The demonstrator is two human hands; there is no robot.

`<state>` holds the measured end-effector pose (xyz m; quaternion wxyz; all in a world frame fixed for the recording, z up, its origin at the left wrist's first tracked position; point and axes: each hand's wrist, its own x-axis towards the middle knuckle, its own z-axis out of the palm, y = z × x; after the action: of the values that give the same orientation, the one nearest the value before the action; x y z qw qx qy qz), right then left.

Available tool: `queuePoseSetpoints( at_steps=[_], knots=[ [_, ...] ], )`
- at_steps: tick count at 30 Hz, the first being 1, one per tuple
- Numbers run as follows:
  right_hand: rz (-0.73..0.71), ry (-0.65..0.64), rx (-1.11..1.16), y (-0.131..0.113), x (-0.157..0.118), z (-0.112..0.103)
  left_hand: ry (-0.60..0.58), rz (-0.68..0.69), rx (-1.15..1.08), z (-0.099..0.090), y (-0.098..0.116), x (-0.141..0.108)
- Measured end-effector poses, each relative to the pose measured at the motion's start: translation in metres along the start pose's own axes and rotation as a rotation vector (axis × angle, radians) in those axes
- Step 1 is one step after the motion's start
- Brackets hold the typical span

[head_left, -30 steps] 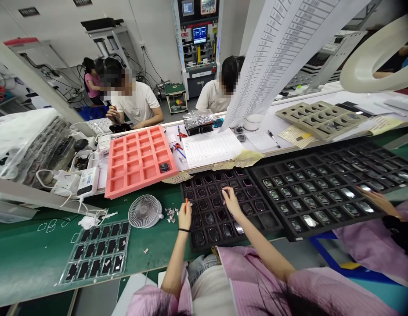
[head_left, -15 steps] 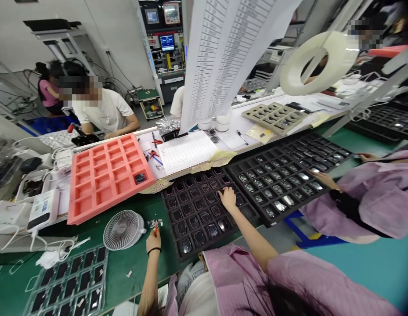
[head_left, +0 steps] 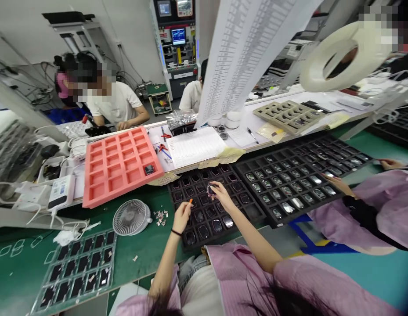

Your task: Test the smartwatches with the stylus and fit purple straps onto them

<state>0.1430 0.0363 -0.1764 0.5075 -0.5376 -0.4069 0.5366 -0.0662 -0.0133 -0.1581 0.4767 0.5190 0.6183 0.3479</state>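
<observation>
My left hand (head_left: 182,216), with a black band at the wrist, is closed around a small orange-tipped tool (head_left: 191,201); most of the tool is hidden in the fingers. My right hand (head_left: 222,197) pinches a dark, rounded-square watch-like part (head_left: 211,189) by its edge. Both hands are over a black tray (head_left: 211,237), whose compartments hold many similar dark glossy parts. A pocket towards the tray's right end shows no part. Small pale scraps (head_left: 161,217) lie on the green bench to the left of my left hand.
A white fan (head_left: 131,217), a pink foam tray (head_left: 88,193) and a clear tray of black pieces (head_left: 75,272) are to the left. A second black tray (head_left: 272,199) lies right, with a co-worker's hand (head_left: 338,183) over it. Printed sheets (head_left: 243,52) and a tape roll (head_left: 347,57) hang in front.
My right hand has lifted a dark part from the tray and brought it left. My left hand has moved from the scraps to over the tray, with the orange-tipped tool. The view has shifted slightly.
</observation>
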Motion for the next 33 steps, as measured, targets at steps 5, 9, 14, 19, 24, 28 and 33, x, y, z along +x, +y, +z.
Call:
queuePoseSetpoints(
  at_steps=[5, 9, 14, 19, 24, 28, 33],
  knots=[
    [0.087, -0.186, 0.316, -0.032, -0.028, 0.043, -0.171, 0.093, -0.248, 0.023, 0.045, -0.008],
    [0.160, -0.234, 0.499, -0.050, -0.036, 0.053, -0.164, 0.106, -0.261, 0.021, 0.055, -0.012],
    [0.173, -0.230, 0.500, -0.056, -0.036, 0.058, -0.171, 0.131, -0.240, 0.020, 0.055, -0.012],
    [0.162, -0.226, 0.526, -0.057, -0.035, 0.059, -0.170, 0.126, -0.234, 0.019, 0.057, -0.010],
    [0.158, -0.263, 0.512, -0.058, -0.036, 0.057, -0.241, 0.113, -0.220, 0.011, 0.062, -0.007],
    [0.274, -0.360, 0.659, -0.060, -0.037, 0.062, -0.251, 0.108, -0.290, 0.011, 0.066, -0.008],
    [0.304, -0.336, 0.668, -0.055, -0.033, 0.063, -0.223, 0.079, -0.364, 0.016, 0.064, -0.010]
  ],
)
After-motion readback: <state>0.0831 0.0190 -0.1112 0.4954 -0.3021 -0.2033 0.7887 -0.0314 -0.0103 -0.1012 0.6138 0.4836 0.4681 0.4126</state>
